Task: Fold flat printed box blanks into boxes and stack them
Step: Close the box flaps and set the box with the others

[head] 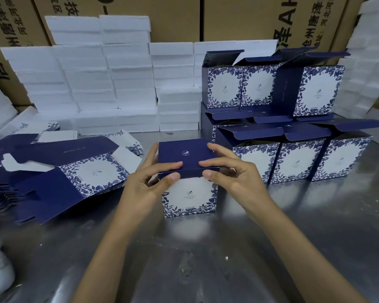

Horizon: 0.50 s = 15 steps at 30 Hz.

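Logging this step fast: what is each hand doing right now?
Left hand: pinches the front lid edge of the box being folded.
Right hand: pinches the same lid edge on its side.

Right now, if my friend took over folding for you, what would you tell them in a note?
Left hand and right hand both pinch the lid of the box being folded, which stands on the metal table.
Flat blanks lie piled to the left.
Done: folded boxes stacked in two tiers on the right, lids open.
Left: finish this box, stack it, then fold the remaining blanks.
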Tool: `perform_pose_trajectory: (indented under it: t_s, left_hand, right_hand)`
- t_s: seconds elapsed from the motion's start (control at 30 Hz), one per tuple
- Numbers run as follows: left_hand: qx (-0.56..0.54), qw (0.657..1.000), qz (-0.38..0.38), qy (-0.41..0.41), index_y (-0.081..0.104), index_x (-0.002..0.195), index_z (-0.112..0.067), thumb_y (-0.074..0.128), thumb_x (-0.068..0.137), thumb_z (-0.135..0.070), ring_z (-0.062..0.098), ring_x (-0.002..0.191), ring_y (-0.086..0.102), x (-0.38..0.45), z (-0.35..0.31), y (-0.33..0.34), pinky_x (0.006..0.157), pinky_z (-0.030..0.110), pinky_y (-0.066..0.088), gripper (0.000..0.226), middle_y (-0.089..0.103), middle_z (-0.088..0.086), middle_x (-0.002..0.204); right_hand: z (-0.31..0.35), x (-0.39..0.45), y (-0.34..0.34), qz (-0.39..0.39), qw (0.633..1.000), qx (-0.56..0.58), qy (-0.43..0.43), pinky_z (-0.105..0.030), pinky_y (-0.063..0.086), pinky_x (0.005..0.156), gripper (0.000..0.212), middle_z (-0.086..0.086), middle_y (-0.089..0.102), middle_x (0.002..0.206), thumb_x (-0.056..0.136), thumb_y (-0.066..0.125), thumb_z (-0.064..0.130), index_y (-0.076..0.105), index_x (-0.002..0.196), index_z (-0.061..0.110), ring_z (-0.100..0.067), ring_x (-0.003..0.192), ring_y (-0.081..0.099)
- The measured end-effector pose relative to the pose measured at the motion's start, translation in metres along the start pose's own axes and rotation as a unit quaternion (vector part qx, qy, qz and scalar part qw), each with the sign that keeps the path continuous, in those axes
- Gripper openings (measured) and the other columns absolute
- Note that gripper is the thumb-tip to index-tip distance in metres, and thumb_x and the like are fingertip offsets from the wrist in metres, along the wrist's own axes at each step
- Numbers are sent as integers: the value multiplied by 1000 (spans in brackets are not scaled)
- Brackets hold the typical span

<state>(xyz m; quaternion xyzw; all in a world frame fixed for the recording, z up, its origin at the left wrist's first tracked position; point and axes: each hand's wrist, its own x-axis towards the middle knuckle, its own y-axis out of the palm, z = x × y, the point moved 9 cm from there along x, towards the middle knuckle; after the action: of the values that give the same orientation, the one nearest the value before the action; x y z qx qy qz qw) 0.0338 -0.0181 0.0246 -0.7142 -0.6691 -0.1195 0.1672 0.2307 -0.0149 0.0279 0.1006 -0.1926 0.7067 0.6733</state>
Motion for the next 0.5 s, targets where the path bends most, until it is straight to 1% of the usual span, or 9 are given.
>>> perform_pose_trajectory:
  t_s: [0.07,0.13,0.2,0.23,0.3,0.33,0.37,0.43,0.5]
  left_hand:
    - [-14,1000,-15,-1,76,104,-10,71,84,2,-21,127,41,-3,-2,1,87,2,43,24,47,-8,146]
    - [-20,999,-26,-2,77,100,-14,72,84,3,-22,119,48,-4,-4,2,85,3,44,24,56,-14,132]
    - [-31,999,-26,-14,77,103,-13,71,85,1,-15,119,53,-5,-5,3,88,7,46,23,62,-9,128]
    - [-33,999,-24,-20,76,104,-14,69,87,1,-8,118,58,-6,-6,4,89,9,48,24,66,-6,126]
    - [-10,999,-23,-26,75,104,-22,66,91,-1,2,106,66,-12,-12,5,86,12,50,27,71,-5,117]
    - [5,999,-25,-28,75,104,-25,65,92,-1,5,104,67,-14,-16,4,85,12,50,28,72,-5,115]
    - [17,999,-31,-27,75,105,-25,65,92,-2,7,106,67,-14,-23,2,85,13,51,28,72,-4,115]
    - [44,998,-46,-4,75,106,-28,67,92,-6,3,107,66,-9,-47,-2,79,10,51,27,71,-7,116]
    - [76,994,-64,48,74,105,-34,69,92,-10,-9,98,64,6,-85,-2,74,4,46,28,71,-15,111]
  right_hand:
    - [-1,-3,-4,-23,1000,14,16,-25,45,102,30,12,58,141,83,79,3,81,90,32,3,124,56]
    - [-1,-3,-3,-33,999,17,25,-30,49,102,31,5,58,142,83,78,1,81,89,32,0,130,54]
    - [-2,-4,-2,-38,998,36,47,-37,49,107,31,-4,62,138,84,77,0,81,91,30,0,132,52]
    - [-3,-5,-1,-40,997,36,60,-41,48,108,31,-10,67,130,86,76,0,81,93,30,-3,129,56]
    - [0,-8,0,-41,997,13,71,-49,48,105,31,-26,69,113,91,71,2,79,97,31,-28,112,65]
    - [5,-9,1,-37,997,-3,66,-50,49,102,31,-27,69,110,93,69,2,78,99,30,-35,105,66]
    - [13,-8,2,-30,998,-15,56,-46,53,97,31,-22,72,108,94,67,1,78,100,30,-35,100,67]
    - [39,0,1,-19,999,-24,18,-29,59,86,30,-9,76,106,94,67,1,78,102,28,-27,96,70]
    - [74,17,-10,-28,998,-32,-35,-21,55,75,32,-8,76,105,95,66,1,76,102,30,-22,88,68]
